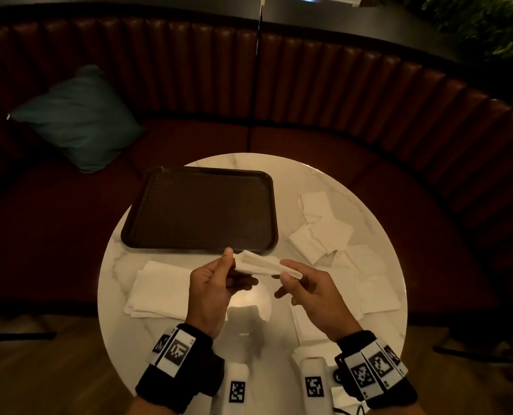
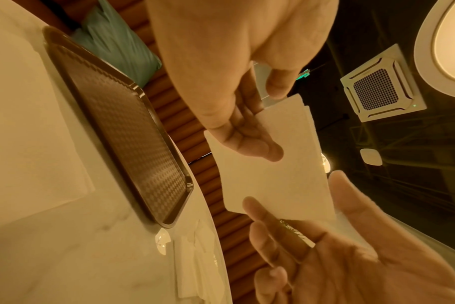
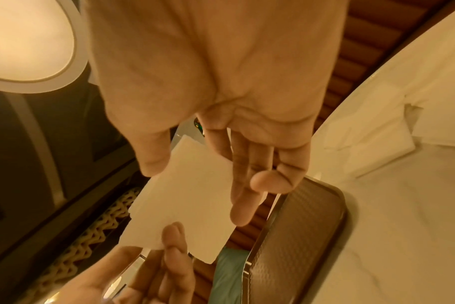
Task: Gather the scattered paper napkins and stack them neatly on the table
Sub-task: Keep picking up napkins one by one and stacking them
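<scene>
**Napkin held between both hands above the tabletop**

A folded napkin (image 1: 267, 266) is pinched by the left hand (image 1: 216, 290) and the right hand (image 1: 310, 290) above the tabletop (image 1: 249, 339). A flat stack (image 1: 156, 290) is seen at 9 o'clock, loose napkins (image 1: 324, 232) at 2 o'clock, the tray (image 1: 201, 209) at 12. A ceiling vent (image 2: 382, 90) is shown only in the left wrist view. No writing can be read.

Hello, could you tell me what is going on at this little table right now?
A person is tidying paper napkins on a round marble table. Both hands hold one folded napkin in the air: the left hand pinches one end, the right hand the other. A neat pile lies on the left, loose napkins lie scattered on the right, and a dark tray sits behind with nothing on it.
</scene>
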Demonstrator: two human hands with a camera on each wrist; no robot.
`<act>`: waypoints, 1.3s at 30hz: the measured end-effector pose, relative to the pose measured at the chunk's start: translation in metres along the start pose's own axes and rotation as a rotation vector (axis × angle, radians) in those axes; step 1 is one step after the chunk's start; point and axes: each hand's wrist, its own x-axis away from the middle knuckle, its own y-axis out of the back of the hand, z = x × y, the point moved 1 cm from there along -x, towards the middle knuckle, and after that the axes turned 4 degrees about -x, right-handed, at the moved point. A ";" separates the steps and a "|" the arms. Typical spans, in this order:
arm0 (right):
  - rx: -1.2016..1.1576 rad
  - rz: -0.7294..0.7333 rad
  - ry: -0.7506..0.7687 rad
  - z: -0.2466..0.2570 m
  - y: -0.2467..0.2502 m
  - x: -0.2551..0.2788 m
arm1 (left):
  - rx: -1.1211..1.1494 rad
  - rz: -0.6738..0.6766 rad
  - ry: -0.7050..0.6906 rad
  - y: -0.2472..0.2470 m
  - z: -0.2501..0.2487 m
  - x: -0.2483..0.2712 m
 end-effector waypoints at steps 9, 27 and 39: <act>-0.048 -0.193 -0.064 -0.009 -0.005 -0.008 | -0.114 0.007 -0.102 0.004 0.009 -0.002; -0.071 0.176 -0.109 0.011 0.005 -0.025 | -0.129 0.352 0.254 0.008 -0.010 -0.018; 0.116 0.079 -0.080 0.007 0.007 -0.022 | -0.226 0.219 0.107 0.032 -0.012 -0.033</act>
